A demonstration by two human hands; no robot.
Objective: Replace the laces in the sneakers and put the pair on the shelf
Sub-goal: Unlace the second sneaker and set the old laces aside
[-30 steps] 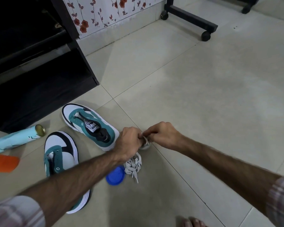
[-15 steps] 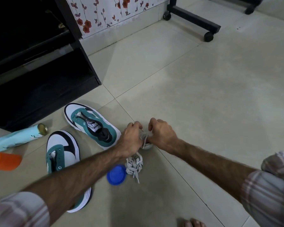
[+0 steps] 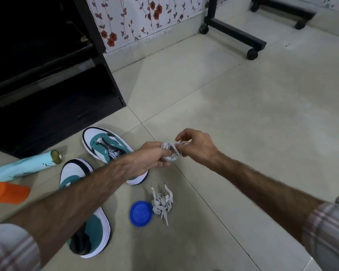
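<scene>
A pale tiled floor (image 3: 243,118) fills the scene, bordered at the far side by a wall with red-flower wallpaper (image 3: 145,14) and a dark shelf unit (image 3: 47,75) at the far left. Both hands meet above the floor on one bundled grey lace (image 3: 169,152). The left hand (image 3: 151,159) has its grip curled round the near side of the bundle, fingers closed on it. The right hand (image 3: 196,147) pinches a loop of the same lace between thumb and fingertips, its other fingers loosely bent.

Just left of the left grip lies one teal-and-white sneaker (image 3: 106,147), unlaced, its heel end hidden under the left forearm. A second sneaker (image 3: 94,227) lies nearer the person, below that forearm. Below both grips, on the floor, sits another bundle of grey lace (image 3: 162,202), touching a blue round lid (image 3: 141,213) on its left. Far left of the grips lie a light blue can (image 3: 24,166) and an orange cap (image 3: 8,192). A black wheeled stand (image 3: 237,36) stands well beyond the right grip.
</scene>
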